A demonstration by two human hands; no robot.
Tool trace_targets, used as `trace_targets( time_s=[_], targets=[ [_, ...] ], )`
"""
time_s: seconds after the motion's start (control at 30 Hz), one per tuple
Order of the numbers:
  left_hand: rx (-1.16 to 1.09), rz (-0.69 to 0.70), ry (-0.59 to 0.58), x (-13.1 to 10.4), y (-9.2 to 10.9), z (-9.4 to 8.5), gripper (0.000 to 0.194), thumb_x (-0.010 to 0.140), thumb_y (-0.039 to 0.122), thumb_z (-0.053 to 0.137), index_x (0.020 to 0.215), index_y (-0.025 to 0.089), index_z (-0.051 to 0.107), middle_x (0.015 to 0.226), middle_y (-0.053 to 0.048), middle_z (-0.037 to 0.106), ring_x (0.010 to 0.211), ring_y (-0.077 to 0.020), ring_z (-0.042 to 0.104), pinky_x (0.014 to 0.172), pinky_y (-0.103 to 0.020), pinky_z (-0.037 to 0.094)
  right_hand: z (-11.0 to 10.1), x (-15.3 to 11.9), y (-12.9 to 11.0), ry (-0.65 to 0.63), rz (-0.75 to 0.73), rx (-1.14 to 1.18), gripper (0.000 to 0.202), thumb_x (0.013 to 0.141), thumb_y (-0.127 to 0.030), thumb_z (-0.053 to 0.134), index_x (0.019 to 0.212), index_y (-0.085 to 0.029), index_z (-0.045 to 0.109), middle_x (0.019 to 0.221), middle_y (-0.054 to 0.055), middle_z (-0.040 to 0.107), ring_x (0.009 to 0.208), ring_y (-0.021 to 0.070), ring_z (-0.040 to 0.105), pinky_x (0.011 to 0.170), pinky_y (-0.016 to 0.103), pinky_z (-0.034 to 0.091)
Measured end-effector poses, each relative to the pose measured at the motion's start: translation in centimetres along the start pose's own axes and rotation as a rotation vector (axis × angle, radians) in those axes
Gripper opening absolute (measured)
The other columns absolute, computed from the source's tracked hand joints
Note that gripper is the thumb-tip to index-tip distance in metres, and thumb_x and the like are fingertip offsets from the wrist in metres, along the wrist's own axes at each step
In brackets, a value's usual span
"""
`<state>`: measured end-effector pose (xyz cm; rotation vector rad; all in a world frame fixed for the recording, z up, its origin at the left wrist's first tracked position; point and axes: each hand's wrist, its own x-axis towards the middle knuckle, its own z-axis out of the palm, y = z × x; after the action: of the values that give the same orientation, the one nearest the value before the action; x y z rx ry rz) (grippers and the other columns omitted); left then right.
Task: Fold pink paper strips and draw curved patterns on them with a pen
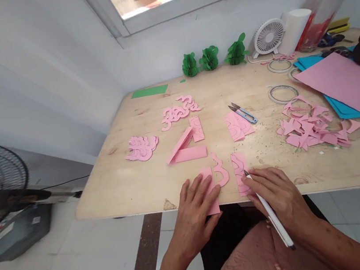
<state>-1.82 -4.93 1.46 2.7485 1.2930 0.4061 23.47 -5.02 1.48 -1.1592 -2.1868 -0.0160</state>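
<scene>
My left hand (pixel 196 215) lies with its fingers spread over a pink paper piece (pixel 214 207) at the table's front edge. My right hand (pixel 277 197) holds a white pen (pixel 279 226), its dark tip pointing away from me. The fingers of that hand also touch a pink strip with drawn curves (pixel 239 169). Between my hands lies a wavy pink cutout (pixel 220 171). Folded pink strips (pixel 189 153) sit just beyond my left hand. More marked pink pieces (pixel 234 126) lie ahead, beside small blue-handled thread snips (pixel 244 113).
Pink wavy cutouts (pixel 177 113) and a stack of them (pixel 141 148) are on the left. Pink scraps (pixel 316 127), tape rolls (pixel 283 93) and pink sheets (pixel 350 84) occupy the right. Green paper figures (pixel 209 58) and a small fan (pixel 268 37) stand along the wall.
</scene>
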Motion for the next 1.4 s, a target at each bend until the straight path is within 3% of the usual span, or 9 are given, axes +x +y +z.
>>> trace_targets(
  time_s=[0.4,0.6,0.77,0.93,1.13,1.4],
  targets=[
    [-0.092,-0.02,0.163,-0.3,0.0,0.8,0.06,0.092,0.003,0.038,0.148,0.024,0.033,0.145,-0.008,0.051,0.143,-0.0241,0.035,0.116,-0.054,0.031,0.3,-0.4,0.3,0.029,-0.029,-0.024,0.025,0.092,-0.01,0.054,0.116,-0.014,0.063,0.097,0.009,0.075,0.097,0.0232,0.067,0.086,0.042,0.048],
    [-0.088,-0.049,0.179,-0.2,0.5,1.1,0.062,0.091,0.002,0.038,0.148,0.025,0.034,0.145,-0.007,0.051,0.143,-0.0242,0.035,0.115,-0.053,0.032,0.0,-0.2,0.1,0.022,-0.06,-0.004,0.026,0.09,-0.012,0.058,0.116,-0.015,0.062,0.103,0.01,0.074,0.102,0.0226,0.067,0.088,0.04,0.05],
    [-0.044,-0.064,0.155,0.2,1.0,1.1,0.052,0.092,0.005,0.039,0.141,0.022,0.045,0.145,-0.008,0.051,0.146,-0.027,0.029,0.115,-0.054,0.031,-0.1,-0.7,0.2,-0.043,-0.111,-0.014,0.024,0.093,-0.014,0.055,0.114,-0.016,0.064,0.103,0.009,0.075,0.103,0.0213,0.067,0.093,0.042,0.049],
    [-0.025,-0.051,0.158,0.3,1.5,1.5,0.052,0.091,0.004,0.038,0.14,0.02,0.047,0.144,-0.008,0.052,0.145,-0.0261,0.031,0.117,-0.053,0.028,-1.0,-1.4,0.3,0.042,-0.157,0.009,0.02,0.093,-0.008,0.051,0.107,-0.013,0.066,0.093,0.008,0.075,0.094,0.0196,0.068,0.086,0.038,0.049],
    [-0.07,-0.027,0.241,0.6,1.5,1.8,0.054,0.09,0.006,0.041,0.141,0.022,0.045,0.139,-0.008,0.057,0.141,-0.0256,0.038,0.113,-0.052,0.034,-0.8,-2.0,0.6,0.097,-0.104,0.07,0.024,0.088,-0.005,0.055,0.11,-0.013,0.064,0.088,0.008,0.075,0.088,0.0201,0.068,0.084,0.039,0.05],
    [-0.095,-0.049,0.236,1.2,1.7,1.5,0.055,0.087,0.006,0.044,0.139,0.024,0.048,0.138,-0.008,0.058,0.139,-0.0263,0.041,0.111,-0.054,0.037,-0.5,-1.6,0.4,0.029,-0.054,0.034,0.026,0.092,-0.011,0.052,0.114,-0.017,0.064,0.095,0.008,0.075,0.095,0.0216,0.069,0.083,0.039,0.052]
  ],
)
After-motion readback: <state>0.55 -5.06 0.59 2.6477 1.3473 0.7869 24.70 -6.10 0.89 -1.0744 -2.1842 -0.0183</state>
